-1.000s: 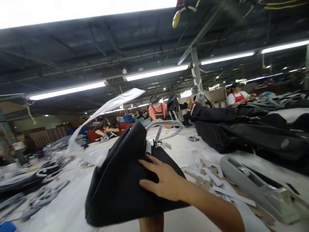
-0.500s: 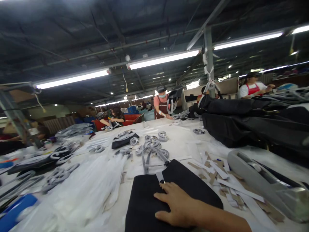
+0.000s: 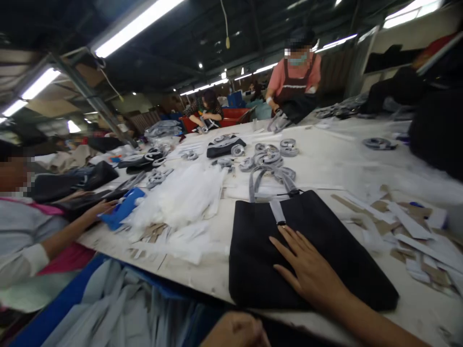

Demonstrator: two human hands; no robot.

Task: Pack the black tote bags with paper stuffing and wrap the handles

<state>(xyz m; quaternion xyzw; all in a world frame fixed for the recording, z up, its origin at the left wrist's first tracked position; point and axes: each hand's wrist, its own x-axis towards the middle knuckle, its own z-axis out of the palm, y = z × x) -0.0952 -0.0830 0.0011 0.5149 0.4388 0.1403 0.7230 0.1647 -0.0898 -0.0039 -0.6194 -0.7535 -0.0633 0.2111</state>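
A black tote bag (image 3: 253,246) with grey handles (image 3: 269,179) lies flat on the white table (image 3: 325,164). My right hand (image 3: 307,270) rests palm down on the bag's middle, fingers stretched out and spread. My left hand (image 3: 235,331) shows only in part at the bottom edge, below the table's front edge. It looks curled, and I cannot make out whether it holds anything.
A heap of white plastic bags (image 3: 184,197) lies left of the bag. Cardboard and paper strips (image 3: 401,221) litter the right. Coiled grey straps (image 3: 267,156) sit behind. A person at left (image 3: 32,226) touches a blue object (image 3: 123,207). Other workers stand at the far end.
The bag, held up a second ago, now lies flat under my right hand. The view has tipped down and left, bringing the person at left and my left hand into view.
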